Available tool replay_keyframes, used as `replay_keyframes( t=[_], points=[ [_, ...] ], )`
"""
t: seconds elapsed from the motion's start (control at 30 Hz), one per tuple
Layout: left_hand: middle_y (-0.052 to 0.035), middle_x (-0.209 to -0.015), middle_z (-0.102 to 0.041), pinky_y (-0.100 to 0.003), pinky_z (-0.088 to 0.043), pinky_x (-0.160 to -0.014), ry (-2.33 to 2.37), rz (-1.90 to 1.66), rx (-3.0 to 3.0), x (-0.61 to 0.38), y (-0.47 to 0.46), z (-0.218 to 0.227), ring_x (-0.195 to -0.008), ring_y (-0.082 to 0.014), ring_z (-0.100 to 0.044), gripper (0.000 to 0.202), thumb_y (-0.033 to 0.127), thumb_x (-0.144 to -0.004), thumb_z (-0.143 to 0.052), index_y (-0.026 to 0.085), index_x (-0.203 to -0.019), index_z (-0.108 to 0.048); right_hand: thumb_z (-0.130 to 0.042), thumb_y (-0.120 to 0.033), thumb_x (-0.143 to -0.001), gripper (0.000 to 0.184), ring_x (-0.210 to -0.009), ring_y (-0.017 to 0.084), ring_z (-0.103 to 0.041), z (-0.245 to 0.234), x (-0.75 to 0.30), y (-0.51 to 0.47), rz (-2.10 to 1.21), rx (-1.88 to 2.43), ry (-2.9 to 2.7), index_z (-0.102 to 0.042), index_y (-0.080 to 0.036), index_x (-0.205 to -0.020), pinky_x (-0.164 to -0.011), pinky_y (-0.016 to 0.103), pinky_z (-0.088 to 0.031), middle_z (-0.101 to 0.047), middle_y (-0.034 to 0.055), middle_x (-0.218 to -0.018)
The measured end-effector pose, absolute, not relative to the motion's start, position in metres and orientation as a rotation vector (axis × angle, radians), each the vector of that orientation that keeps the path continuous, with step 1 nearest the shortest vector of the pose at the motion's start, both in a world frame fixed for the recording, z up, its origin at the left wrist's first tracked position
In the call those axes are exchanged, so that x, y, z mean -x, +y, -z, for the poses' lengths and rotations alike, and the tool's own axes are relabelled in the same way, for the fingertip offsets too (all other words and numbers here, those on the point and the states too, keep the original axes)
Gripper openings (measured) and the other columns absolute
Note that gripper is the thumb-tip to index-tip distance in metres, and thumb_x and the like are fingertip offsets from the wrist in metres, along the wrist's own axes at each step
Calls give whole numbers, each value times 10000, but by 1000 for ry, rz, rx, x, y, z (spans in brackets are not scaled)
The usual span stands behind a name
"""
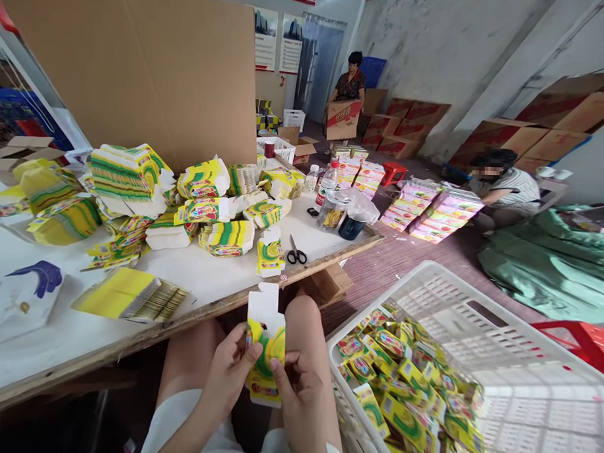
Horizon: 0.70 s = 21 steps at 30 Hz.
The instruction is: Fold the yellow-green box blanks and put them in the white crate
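Note:
Above my lap, a yellow and green printed carton (267,347) with white flaps stands upright between both hands. My left hand (232,359) grips its left edge, thumb on the printed front. On the lower right edge, my right hand (299,385) is closed with the thumb in front and the other fingers curled. Just beyond, a similar small carton (270,255) lies at the table's edge beside black-handled scissors (296,253). A fanned stack of flat yellow cartons (126,296) rests on the table to the left.
A white plastic basket (535,367) at my right holds many filled-out small cartons. Bundled flat cartons (130,181) are heaped on the white table (220,290). A bottle (326,184) and a plastic jar (332,211) stand at its right end. Two other people are farther back.

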<state>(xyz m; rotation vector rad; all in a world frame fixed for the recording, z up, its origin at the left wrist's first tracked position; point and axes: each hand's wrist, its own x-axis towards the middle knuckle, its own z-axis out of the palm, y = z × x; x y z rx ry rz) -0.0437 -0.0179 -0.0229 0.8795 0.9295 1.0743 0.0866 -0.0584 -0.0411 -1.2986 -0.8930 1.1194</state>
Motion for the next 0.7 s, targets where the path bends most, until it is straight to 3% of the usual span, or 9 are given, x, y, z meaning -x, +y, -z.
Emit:
replay_keyframes(
  t=[0.07, 0.13, 0.23, 0.3, 0.4, 0.5, 0.63, 0.7],
  points=[
    [-91, -1073, -770, -317, -565, -808, 967, -1109, -961, 46, -21, 23, -973, -250, -726, 575, 369, -814, -768, 238, -1291, -475, -723, -432, -827, 269, -708, 217, -671, 38, -91, -57, -1100, 1282, -929, -663, -187, -923, -672, 321, -582, -717, 72, -819],
    [-92, -1118, -754, -333, -561, -836, 963, -1097, -999, 49, -25, 22, -1024, -250, -712, 627, 353, -840, -739, 274, -1349, -381, -721, -376, -841, 362, -842, 234, -692, 32, -96, -56, -1090, 1240, -982, -631, -198, -1143, -774, 345, -587, -721, 105, -1026],
    [-91, -1148, -738, -345, -550, -874, 889, -986, -1043, 55, -27, 16, -1041, -248, -699, 626, 358, -852, -720, 282, -1379, -392, -662, -355, -894, 471, -989, 244, -684, 24, -104, -55, -1095, 1198, -1078, -547, -223, -1331, -865, 359, -571, -678, 119, -1191],
    [-74, -1098, -746, -312, -544, -843, 841, -903, -1059, 60, -26, 14, -980, -225, -702, 554, 344, -844, -733, 269, -1329, -475, -625, -364, -922, 388, -953, 235, -688, 21, -110, -54, -1110, 1198, -1146, -594, -222, -1281, -833, 334, -569, -703, 101, -1106],
    [-40, -972, -752, -240, -511, -718, 799, -835, -1056, 63, -26, 13, -845, -176, -688, 401, 326, -831, -755, 249, -1178, -569, -604, -386, -936, 228, -812, 210, -677, 19, -117, -53, -1128, 1209, -1227, -686, -213, -1058, -719, 279, -551, -710, 53, -878],
    [-42, -967, -740, -235, -484, -678, 760, -819, -1036, 62, -29, 15, -806, -168, -676, 423, 338, -833, -755, 254, -1184, -536, -572, -391, -956, 233, -738, 187, -654, 16, -119, -51, -1101, 1209, -1267, -699, -212, -881, -657, 247, -521, -686, 30, -775],
    [-91, -1054, -729, -348, -520, -803, 697, -803, -978, 60, -30, 17, -915, -239, -701, 774, 360, -835, -752, 280, -1454, -294, -618, -374, -929, 185, -808, 212, -683, 17, -116, -50, -1016, 1203, -1188, -697, -220, -996, -723, 286, -554, -717, 58, -887],
    [-106, -1082, -727, -358, -521, -824, 687, -776, -1006, 61, -28, 18, -972, -263, -696, 693, 362, -840, -743, 252, -1420, -379, -635, -377, -916, 229, -870, 236, -695, 18, -117, -50, -966, 1218, -1131, -689, -230, -1084, -765, 321, -570, -727, 81, -969]
  ],
)
